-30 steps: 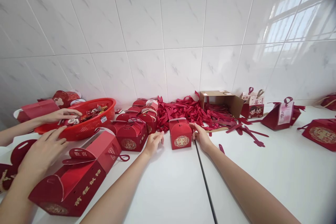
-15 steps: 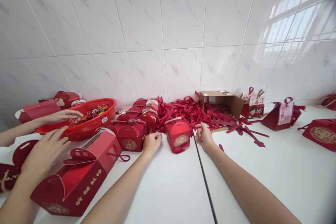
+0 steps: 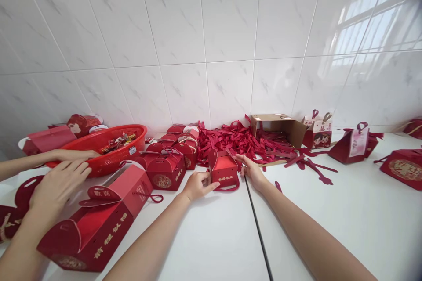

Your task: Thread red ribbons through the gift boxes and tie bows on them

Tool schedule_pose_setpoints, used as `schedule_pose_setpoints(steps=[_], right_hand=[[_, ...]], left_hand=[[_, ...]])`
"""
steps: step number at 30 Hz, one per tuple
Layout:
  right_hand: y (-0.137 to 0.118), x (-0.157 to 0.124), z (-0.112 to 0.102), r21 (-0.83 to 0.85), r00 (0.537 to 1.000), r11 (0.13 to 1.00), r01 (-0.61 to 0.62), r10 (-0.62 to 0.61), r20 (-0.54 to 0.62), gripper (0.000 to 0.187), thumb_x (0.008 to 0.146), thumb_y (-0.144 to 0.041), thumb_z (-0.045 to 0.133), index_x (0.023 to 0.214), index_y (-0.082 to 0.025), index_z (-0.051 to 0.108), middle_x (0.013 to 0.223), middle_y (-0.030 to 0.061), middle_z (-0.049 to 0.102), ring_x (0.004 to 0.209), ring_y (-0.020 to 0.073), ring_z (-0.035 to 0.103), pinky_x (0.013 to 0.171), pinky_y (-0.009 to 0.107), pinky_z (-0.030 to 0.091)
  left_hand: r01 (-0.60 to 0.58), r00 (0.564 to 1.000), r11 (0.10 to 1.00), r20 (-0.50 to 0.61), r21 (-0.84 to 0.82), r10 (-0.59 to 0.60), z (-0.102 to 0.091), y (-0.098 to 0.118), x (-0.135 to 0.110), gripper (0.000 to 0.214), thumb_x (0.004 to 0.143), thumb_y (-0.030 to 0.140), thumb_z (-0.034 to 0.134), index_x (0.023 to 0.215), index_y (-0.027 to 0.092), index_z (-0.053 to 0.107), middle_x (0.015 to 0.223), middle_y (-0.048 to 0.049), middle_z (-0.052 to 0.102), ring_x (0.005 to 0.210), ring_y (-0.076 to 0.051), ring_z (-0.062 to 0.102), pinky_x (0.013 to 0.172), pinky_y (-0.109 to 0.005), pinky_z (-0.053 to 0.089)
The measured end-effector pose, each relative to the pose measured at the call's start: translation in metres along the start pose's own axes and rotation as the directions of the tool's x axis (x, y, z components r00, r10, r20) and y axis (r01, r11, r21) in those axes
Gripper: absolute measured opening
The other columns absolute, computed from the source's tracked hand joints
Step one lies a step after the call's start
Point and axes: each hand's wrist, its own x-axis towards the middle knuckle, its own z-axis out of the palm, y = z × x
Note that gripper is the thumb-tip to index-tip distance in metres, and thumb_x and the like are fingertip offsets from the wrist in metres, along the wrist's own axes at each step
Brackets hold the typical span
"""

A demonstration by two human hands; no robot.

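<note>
Your left hand (image 3: 198, 184) is closed around the lower left corner of the small red box (image 3: 225, 169). Your right hand (image 3: 252, 169) touches its right top edge with the fingertips; I cannot tell if it pinches the flap there. The box stands on the white worktop (image 3: 329, 219) near the back edge, just left of the dark seam (image 3: 257, 228), with its top flaps open. The heap of red ribbons (image 3: 237, 138) is just behind it, and closed red boxes (image 3: 165, 171) are just beside it. Toward the left edge, another person's hands (image 3: 59, 182) are at a red basket (image 3: 132, 151).
</note>
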Motion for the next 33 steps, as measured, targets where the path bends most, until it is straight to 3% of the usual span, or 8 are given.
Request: schedule_pose_setpoints(steps=[3,6,10,18,21,25,29,33], right_hand=[[-0.003,-0.002,0.001,-0.012,0.996,1.0,-0.027,0.028,0.085,0.039,0.083,-0.048,0.053,0.118,-0.033,0.061,0.122,-0.0001,0.062,0.045,0.0077,0.045,0.044,0.026,0.041],[-0.004,-0.002,0.003,-0.021,0.988,0.998,-0.054,0.056,0.143,0.045,0.083,-0.052,0.053,0.123,-0.031,0.058,0.087,-0.0005,0.07,0.045,0.0089,0.045,0.048,0.024,0.041],[-0.002,0.001,0.001,-0.015,0.985,0.997,-0.073,0.075,0.155,0.047,0.081,-0.059,0.052,0.11,-0.024,0.065,0.055,-0.0041,0.058,0.043,0.0102,0.043,0.045,0.023,0.035],[0.0,0.003,0.002,0.036,0.991,0.997,-0.072,0.068,0.119,0.047,0.081,-0.061,0.049,0.1,-0.022,0.067,0.066,0.0021,0.067,0.058,0.0175,0.059,0.053,0.027,0.04],[0.002,0.004,0.003,0.061,0.995,0.997,-0.052,0.047,0.085,0.039,0.081,-0.056,0.053,0.095,-0.022,0.067,0.063,0.0015,0.067,0.054,0.017,0.057,0.053,0.028,0.04],[0.001,0.009,-0.008,0.1,0.999,0.995,-0.023,0.026,-0.03,0.038,0.081,-0.058,0.052,0.072,-0.021,0.06,0.04,-0.0051,0.048,0.032,0.0091,0.032,0.042,0.025,0.03],[-0.004,0.013,-0.021,0.154,0.989,0.988,0.032,-0.01,-0.144,0.046,0.085,-0.06,0.041,0.06,-0.022,0.046,0.03,-0.0099,0.023,0.03,0.0072,0.015,0.04,0.024,0.024],[-0.003,0.013,-0.021,0.171,0.985,0.985,0.036,-0.006,-0.17,0.047,0.084,-0.061,0.043,0.059,-0.021,0.047,0.032,-0.0094,0.024,0.031,0.0069,0.017,0.041,0.024,0.026]], left_hand=[[-0.031,0.999,0.999,0.024,0.028,0.03,0.002,0.004,-0.001,0.032,0.072,0.047,0.06,0.058,0.021,0.049,0.052,0.003,0.047,0.05,-0.011,0.037,0.053,-0.027,0.03],[-0.064,0.996,0.997,0.061,0.046,0.061,0.004,0.008,-0.002,0.029,0.074,0.048,0.059,0.062,0.021,0.053,0.056,0.003,0.053,0.051,-0.011,0.041,0.054,-0.026,0.032],[-0.089,0.994,0.993,0.076,0.079,0.083,0.01,0.01,-0.001,0.032,0.073,0.049,0.059,0.061,0.02,0.056,0.052,0.003,0.05,0.047,-0.01,0.038,0.051,-0.024,0.03],[-0.2,0.976,0.972,0.111,0.126,0.187,0.028,0.03,-0.005,0.043,0.069,0.056,0.063,0.049,0.019,0.058,0.049,0.0008,0.055,0.047,-0.01,0.041,0.052,-0.025,0.031],[-0.208,0.977,0.965,0.078,0.158,0.198,0.029,0.032,-0.004,0.042,0.07,0.054,0.063,0.047,0.019,0.056,0.05,0.0002,0.057,0.048,-0.011,0.044,0.057,-0.026,0.033],[-0.094,0.99,0.972,-0.08,0.217,0.114,0.008,0.01,0.002,0.04,0.074,0.045,0.058,0.045,0.019,0.051,0.048,-0.0004,0.055,0.049,-0.012,0.044,0.06,-0.027,0.032],[0.123,0.952,0.968,-0.301,0.221,-0.053,-0.011,-0.016,0.006,0.044,0.087,0.039,0.037,0.05,0.019,0.049,0.045,-0.0007,0.049,0.046,-0.013,0.039,0.051,-0.027,0.022],[0.119,0.96,0.973,-0.271,0.198,-0.062,-0.004,-0.017,0.006,0.048,0.088,0.043,0.037,0.046,0.019,0.044,0.043,0.0006,0.046,0.046,-0.013,0.04,0.051,-0.027,0.022]])
